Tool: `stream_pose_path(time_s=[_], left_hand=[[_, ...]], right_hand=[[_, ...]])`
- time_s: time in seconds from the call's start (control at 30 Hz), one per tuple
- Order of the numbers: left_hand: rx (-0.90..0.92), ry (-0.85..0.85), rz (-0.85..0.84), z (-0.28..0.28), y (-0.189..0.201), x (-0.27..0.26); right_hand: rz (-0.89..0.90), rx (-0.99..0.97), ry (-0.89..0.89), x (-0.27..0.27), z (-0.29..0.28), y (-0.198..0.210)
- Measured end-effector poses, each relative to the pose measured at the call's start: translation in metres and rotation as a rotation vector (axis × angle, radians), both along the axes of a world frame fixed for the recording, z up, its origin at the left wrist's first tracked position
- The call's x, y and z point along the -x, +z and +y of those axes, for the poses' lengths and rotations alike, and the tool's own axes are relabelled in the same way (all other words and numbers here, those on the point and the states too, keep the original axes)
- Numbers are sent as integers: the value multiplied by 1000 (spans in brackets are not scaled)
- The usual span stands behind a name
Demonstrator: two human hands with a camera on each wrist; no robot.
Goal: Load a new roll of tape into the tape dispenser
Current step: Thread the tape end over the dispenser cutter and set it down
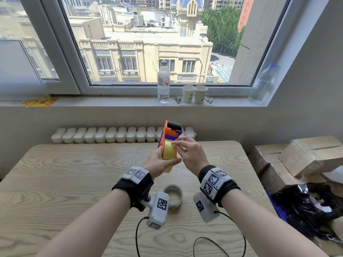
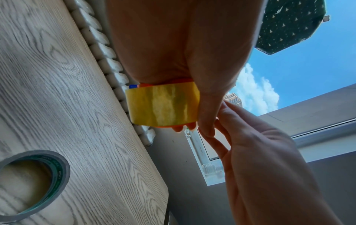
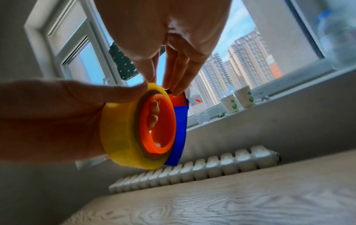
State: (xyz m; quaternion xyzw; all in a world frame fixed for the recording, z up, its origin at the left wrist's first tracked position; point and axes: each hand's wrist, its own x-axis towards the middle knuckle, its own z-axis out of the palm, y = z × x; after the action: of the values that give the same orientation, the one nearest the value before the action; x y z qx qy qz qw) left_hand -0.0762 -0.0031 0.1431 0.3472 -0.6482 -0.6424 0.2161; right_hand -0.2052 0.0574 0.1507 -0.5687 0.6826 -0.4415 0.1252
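Observation:
An orange and purple tape dispenser point(image 1: 171, 131) is held upright above the table, with a yellow tape roll point(image 1: 168, 151) seated on its orange hub point(image 3: 163, 121). My left hand point(image 1: 161, 163) grips the dispenser from the left. Its thumb lies across the roll's rim, and its fingers show through the hub. My right hand point(image 1: 176, 144) pinches at the top of the yellow tape roll point(image 3: 119, 134), beside the blue side plate point(image 3: 180, 129). From the left wrist view the roll point(image 2: 163, 105) shows edge-on, with the right hand point(image 2: 215, 126) touching the left thumb.
A nearly used-up grey tape roll point(image 1: 173, 195) lies flat on the wooden table point(image 1: 74, 173) under my wrists. A radiator point(image 1: 104, 135) runs behind the table. Bottles and paper cups point(image 1: 194, 93) stand on the sill. Cardboard boxes point(image 1: 297, 156) are stacked at the right.

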Motion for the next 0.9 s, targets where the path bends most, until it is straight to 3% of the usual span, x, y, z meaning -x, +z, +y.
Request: stream_pose_path(time_s=[0.17,0.33,0.73,0.9], left_hand=[[38,-29,-42,2,6,1],[60,-45,-66,3,6,3],[-46,-22,30,-1,1,-2],[-49,-40,43,-3,-1,-6]], right_hand=[[315,77,-20,0,4,3],[528,11,-47,-2,5,4],[254,-7,24,-7,6,4],[224,-6,59,-5,3,0]])
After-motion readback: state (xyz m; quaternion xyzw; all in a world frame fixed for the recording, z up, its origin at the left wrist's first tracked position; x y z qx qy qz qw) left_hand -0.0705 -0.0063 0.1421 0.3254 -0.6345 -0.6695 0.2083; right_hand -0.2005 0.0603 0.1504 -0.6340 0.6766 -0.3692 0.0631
